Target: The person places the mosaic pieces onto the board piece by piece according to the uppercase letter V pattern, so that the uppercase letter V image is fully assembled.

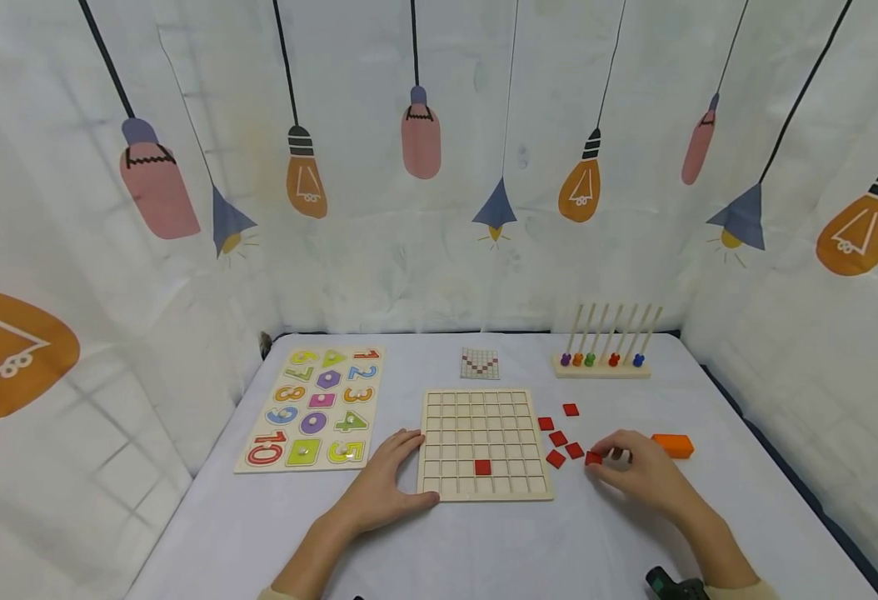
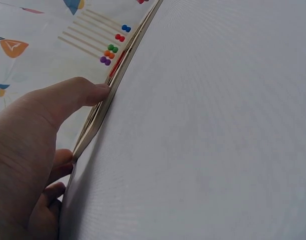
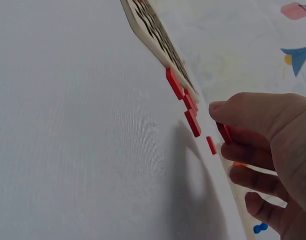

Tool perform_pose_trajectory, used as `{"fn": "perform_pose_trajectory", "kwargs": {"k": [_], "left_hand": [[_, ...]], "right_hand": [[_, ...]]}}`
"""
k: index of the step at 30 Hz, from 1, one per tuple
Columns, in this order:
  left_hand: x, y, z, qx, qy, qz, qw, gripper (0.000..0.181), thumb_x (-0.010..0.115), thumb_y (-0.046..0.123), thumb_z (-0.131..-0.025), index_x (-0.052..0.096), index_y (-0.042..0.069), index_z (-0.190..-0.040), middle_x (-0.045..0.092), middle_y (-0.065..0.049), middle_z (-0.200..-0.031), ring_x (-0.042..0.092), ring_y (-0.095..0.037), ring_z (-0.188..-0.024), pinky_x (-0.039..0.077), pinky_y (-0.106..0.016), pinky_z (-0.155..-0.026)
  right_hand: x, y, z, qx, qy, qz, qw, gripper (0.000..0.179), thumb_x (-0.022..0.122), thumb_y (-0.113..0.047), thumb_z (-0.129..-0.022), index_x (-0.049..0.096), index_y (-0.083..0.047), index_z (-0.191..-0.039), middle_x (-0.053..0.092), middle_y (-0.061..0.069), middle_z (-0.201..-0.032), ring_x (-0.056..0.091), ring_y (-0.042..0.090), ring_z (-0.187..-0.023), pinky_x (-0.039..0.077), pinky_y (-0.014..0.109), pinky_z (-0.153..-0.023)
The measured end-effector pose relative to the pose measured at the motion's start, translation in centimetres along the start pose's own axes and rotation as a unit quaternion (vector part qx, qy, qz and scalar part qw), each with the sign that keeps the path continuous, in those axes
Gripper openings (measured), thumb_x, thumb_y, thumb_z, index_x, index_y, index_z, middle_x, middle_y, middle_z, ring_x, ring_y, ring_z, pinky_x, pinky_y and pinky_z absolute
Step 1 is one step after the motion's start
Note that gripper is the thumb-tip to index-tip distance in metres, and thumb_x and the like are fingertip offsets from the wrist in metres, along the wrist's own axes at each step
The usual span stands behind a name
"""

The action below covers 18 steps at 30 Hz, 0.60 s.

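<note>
Head view | right fingers [image 1: 621, 437] pinch red tile [image 1: 592, 458], partly hidden | relaxed left fingers [image 1: 400, 444] touch grid board [image 1: 484, 442] | sleeves [image 1: 742, 591] cut off

red tile [image 1: 593, 458] held, pale gridded board [image 1: 484, 440] flat

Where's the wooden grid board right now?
In the head view, the grid board lies mid-table, held at its near left corner by the left hand, with loose red tiles off to its right.
</note>
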State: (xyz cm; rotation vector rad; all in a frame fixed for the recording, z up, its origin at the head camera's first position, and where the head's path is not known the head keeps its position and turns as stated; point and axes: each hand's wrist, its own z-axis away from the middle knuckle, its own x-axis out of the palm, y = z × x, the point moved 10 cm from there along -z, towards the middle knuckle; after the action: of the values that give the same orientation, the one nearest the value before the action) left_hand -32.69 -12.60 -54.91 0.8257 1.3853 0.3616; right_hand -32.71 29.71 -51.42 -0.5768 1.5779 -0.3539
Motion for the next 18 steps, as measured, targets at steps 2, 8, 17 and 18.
{"fn": "perform_pose_trajectory", "kwargs": {"k": [2, 8, 17, 18], "left_hand": [[0.0, 0.0, 0.0, 0.0, 0.0, -0.001, 1.0, 0.105, 0.092, 0.064, -0.081, 0.051, 0.021, -0.167, 0.042, 0.007, -0.177, 0.028, -0.027, -0.172, 0.033, -0.061, -0.136], [0.0, -0.1, 0.0, 0.001, 0.0, 0.001, 1.0, 0.105, 0.091, 0.064, -0.081, 0.051, 0.022, -0.167, 0.042, 0.008, -0.177, 0.028, -0.026, -0.172, 0.034, -0.061, -0.136], [0.1, -0.1, 0.0, 0.005, -0.001, 0.004, 1.0, 0.105, 0.091, 0.065, -0.081, 0.051, 0.022, -0.167, 0.042, 0.008, -0.177, 0.028, -0.026, -0.172, 0.034, -0.06, -0.136], [0.1, -0.2, 0.0, 0.004, -0.001, 0.004, 1.0, 0.105, 0.091, 0.065, -0.081, 0.05, 0.022, -0.167, 0.041, 0.008, -0.177, 0.028, -0.027, -0.172, 0.034, -0.061, -0.136]], "right_hand": [[0.2, -0.3, -0.4, -0.001, -0.001, -0.001, 1.0, 0.024, 0.092, -0.037, -0.093, 0.083, -0.028, -0.113, 0.077, -0.011, -0.108, 0.062, 0.015, -0.102, 0.057, 0.023, -0.082], [0.9, -1.5, -1.2, -0.024, -0.007, -0.014, 0.9996, 0.024, 0.092, -0.037, -0.093, 0.083, -0.028, -0.113, 0.077, -0.014, -0.108, 0.062, 0.013, -0.101, 0.057, 0.023, -0.082], [2.1, -3.2, -2.1, -0.052, -0.02, -0.024, 0.9982, 0.021, 0.092, -0.031, -0.093, 0.081, -0.031, -0.112, 0.075, -0.015, -0.106, 0.063, 0.014, -0.101, 0.058, 0.028, -0.088], [2.2, -3.4, -2.2, -0.054, -0.022, -0.026, 0.998, 0.021, 0.092, -0.031, -0.093, 0.081, -0.031, -0.112, 0.074, -0.016, -0.105, 0.063, 0.014, -0.101, 0.059, 0.029, -0.089]]}}
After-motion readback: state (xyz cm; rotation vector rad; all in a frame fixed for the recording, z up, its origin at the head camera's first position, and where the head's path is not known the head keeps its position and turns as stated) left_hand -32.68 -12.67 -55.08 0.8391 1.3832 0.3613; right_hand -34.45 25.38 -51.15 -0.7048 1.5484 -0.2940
